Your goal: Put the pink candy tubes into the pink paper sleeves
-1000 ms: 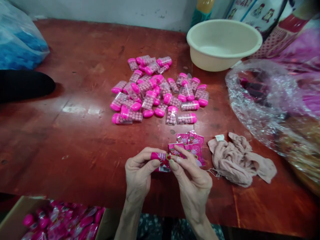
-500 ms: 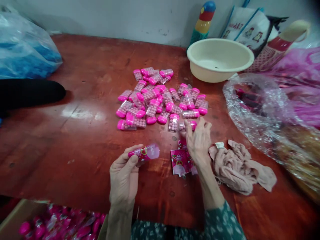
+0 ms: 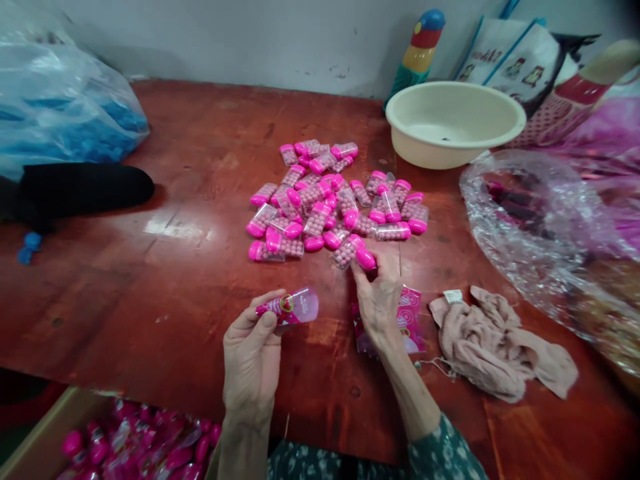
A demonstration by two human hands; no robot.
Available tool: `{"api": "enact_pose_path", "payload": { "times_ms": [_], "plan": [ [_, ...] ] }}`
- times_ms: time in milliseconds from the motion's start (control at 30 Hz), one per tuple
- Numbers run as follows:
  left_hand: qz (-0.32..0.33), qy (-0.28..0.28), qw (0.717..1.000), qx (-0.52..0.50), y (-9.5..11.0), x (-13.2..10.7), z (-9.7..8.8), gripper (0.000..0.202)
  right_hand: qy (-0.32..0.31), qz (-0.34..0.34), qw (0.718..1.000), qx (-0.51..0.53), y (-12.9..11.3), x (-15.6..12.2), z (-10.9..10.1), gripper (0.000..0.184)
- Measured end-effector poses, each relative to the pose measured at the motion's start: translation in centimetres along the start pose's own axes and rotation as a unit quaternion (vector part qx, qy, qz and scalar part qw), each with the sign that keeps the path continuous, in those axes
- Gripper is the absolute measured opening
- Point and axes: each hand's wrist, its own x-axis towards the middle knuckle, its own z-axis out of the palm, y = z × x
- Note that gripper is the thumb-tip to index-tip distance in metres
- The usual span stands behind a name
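Note:
My left hand (image 3: 253,353) is closed in a pinch on a flat printed plastic sleeve (image 3: 295,307), pink with a pale see-through end pointing right. Beyond it, my right hand (image 3: 380,293) has its fingers closed around the pink cap of a small candy bottle (image 3: 366,259) at the near edge of a pile. These clear bottles (image 3: 316,220) have bright pink caps and hold small pink balls; most lie on their sides. Partly hidden beneath my right hand and wrist lie more printed sleeves (image 3: 410,317).
A cream basin (image 3: 455,157) stands at the back right, near a colourful bottle (image 3: 423,53). A crumpled cloth (image 3: 485,347) and clear plastic bags (image 3: 530,233) lie right. At lower left is a carton (image 3: 45,433) of pink-capped bottles; a blue-filled bag (image 3: 75,120) sits back left.
My right hand has moved left and closed on a candy bottle at the pile's near edge. The sleeve stays in my left hand. The whole view has shifted slightly.

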Motion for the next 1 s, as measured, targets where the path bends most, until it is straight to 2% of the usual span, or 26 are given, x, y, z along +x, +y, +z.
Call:
{"api": "enact_pose_path", "payload": {
  "times_ms": [100,167,200,233,267,300,400,567,767,1000],
  "plan": [
    [0.011,0.0,1.0,0.007,0.3,0.0,-0.1,0.009,-0.044,0.011,0.999,0.023,-1.1,-0.5,-1.2,0.012],
    [0.021,-0.009,1.0,0.013,0.4,-0.1,-0.2,0.008,-0.12,0.028,0.99,0.075,-2.2,-1.0,-2.9,0.013],
    [0.027,-0.017,0.999,0.017,0.5,-0.1,-0.1,0.008,-0.206,0.056,0.967,0.142,-2.9,-1.3,-3.9,0.014],
    [0.032,-0.027,0.999,0.022,0.5,-0.2,-0.1,0.008,-0.299,0.09,0.928,0.205,-3.5,-1.6,-4.8,0.016],
    [0.036,-0.038,0.998,0.028,0.5,-0.3,0.0,0.008,-0.353,0.115,0.898,0.235,-4.1,-2.0,-5.6,0.017],
    [0.038,-0.046,0.998,0.035,0.5,-0.4,0.1,0.009,-0.379,0.127,0.885,0.239,-4.6,-2.4,-6.3,0.017],
    [0.043,-0.06,0.996,0.058,0.3,-0.7,0.5,0.008,-0.392,0.132,0.888,0.201,-5.3,-3.4,-7.4,0.017],
    [0.033,-0.1,0.989,0.107,0.0,-1.1,0.9,0.006,-0.405,0.155,0.881,0.189,-4.3,-4.0,-7.7,0.022],
    [-0.017,-0.137,0.983,0.117,-0.4,-1.3,1.0,0.008,-0.455,0.238,0.812,0.278,-2.6,-4.1,-8.1,0.038],
    [-0.033,-0.127,0.985,0.112,-0.5,-1.3,1.8,0.007,-0.457,0.301,0.764,0.342,-2.1,-4.6,-7.5,0.035]
  ]
}}
